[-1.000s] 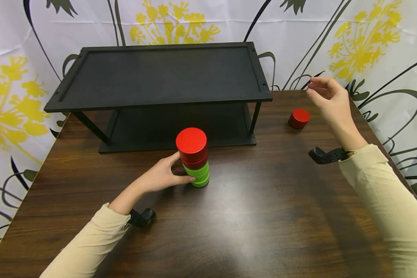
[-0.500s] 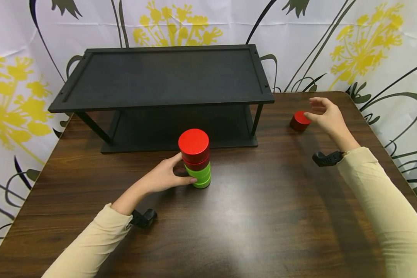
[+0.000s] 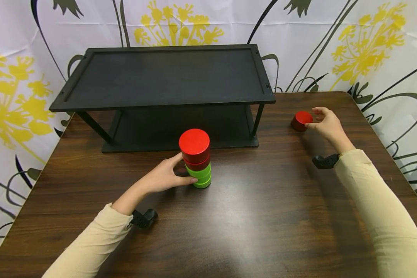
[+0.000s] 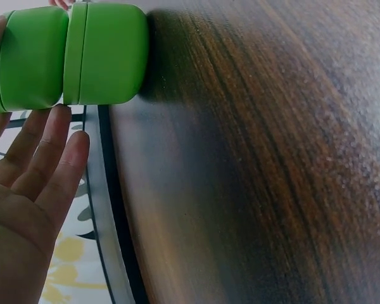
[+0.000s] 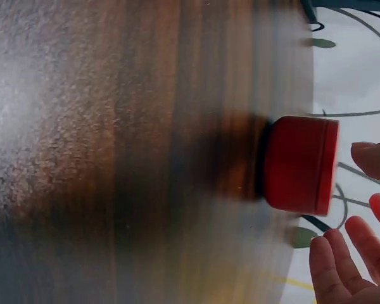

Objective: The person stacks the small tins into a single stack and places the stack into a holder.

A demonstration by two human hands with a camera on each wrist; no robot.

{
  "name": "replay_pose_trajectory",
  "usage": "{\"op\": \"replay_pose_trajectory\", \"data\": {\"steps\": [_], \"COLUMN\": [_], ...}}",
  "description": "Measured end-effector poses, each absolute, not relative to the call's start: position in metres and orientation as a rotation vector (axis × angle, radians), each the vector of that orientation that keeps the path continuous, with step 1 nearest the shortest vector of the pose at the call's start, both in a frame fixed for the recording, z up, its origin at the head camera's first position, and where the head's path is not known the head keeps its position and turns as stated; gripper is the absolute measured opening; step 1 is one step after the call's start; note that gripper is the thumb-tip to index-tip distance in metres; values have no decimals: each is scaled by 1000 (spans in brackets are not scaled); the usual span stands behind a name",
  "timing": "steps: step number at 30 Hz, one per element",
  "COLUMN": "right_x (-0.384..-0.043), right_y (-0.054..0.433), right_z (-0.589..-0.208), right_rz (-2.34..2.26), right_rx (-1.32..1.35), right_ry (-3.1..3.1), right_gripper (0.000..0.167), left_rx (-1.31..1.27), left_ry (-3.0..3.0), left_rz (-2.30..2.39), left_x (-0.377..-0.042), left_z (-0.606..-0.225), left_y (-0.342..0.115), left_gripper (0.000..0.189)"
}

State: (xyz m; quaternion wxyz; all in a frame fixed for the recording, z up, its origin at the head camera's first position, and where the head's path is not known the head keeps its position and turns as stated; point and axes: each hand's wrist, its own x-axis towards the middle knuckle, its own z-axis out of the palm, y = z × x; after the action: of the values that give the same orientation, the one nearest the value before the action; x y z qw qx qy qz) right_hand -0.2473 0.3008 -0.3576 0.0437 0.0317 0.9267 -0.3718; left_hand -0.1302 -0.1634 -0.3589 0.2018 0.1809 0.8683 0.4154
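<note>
Two red round tins sit on top of green round tins in one upright stack on the table. My left hand holds the stack at the green part, thumb in front and fingers behind. In the left wrist view, fingertips touch the side of the green tins. Another red tin stands alone at the back right. Beside it is my right hand, thumb and fingers spread and relaxed. The right wrist view shows a gap between the thumb and this red tin.
A black two-tier shelf stands along the back, just behind the stack. The brown wooden table meets a flower-patterned curtain at the back and sides.
My right hand has come down and closer to the lone red tin, its fingers now level with the tin. My left hand and the stack have stayed in place.
</note>
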Motion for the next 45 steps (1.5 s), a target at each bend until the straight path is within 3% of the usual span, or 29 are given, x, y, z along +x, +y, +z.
{"op": "replay_pose_trajectory", "data": {"steps": [11, 32, 45], "right_x": [-249, -251, -246], "right_y": [300, 294, 297], "right_z": [-369, -370, -364], "right_rz": [-1155, -1019, -1185], "right_rx": [147, 183, 276], "right_ry": [2774, 2814, 2762], "right_gripper": [73, 69, 79], "left_rx": [514, 519, 518], "left_ry": [2409, 2401, 2402], "left_rz": [1178, 1189, 1191], "left_x": [-130, -130, -130], "left_z": [-360, -359, -360], "left_y": [-163, -163, -163], "left_gripper": [62, 61, 62]}}
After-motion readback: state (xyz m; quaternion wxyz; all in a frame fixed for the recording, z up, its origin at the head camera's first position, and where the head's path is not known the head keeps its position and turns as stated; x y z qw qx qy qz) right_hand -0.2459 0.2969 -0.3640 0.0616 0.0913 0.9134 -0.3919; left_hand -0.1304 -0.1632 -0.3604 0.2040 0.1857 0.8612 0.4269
